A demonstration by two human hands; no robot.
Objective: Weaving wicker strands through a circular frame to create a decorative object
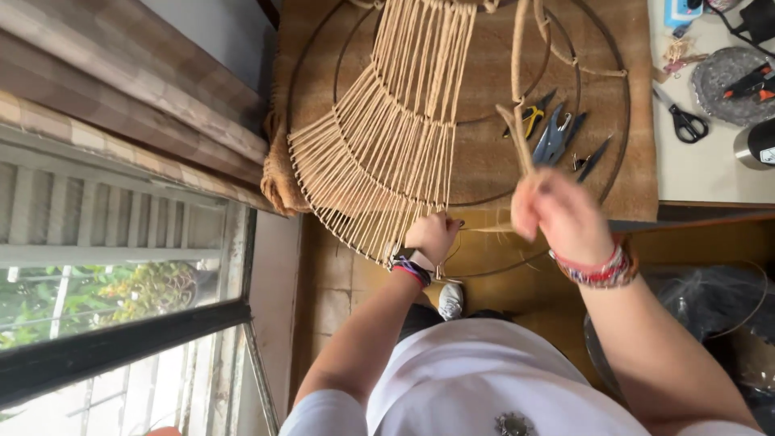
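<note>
Beside the window, your left hand (433,234) pinches cords (387,153) at the ring (355,242); your right hand (557,214), seemingly fisted on cord, should pull evenly.

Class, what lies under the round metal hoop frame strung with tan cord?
Under the round metal hoop frame, a brown woven mat and small hand tools show; the cords hide the mat beneath them.

The person is wearing a white short-sleeved shirt (476,371) bearing a small round dark emblem (514,423) at the chest. The left hand (433,236) is wearing a dark wristband with red and blue strands (412,269). The right hand (561,214) is wearing stacked red, white and multicoloured beaded bracelets (601,270). A grey-white shoe (451,300) is showing below.
</note>
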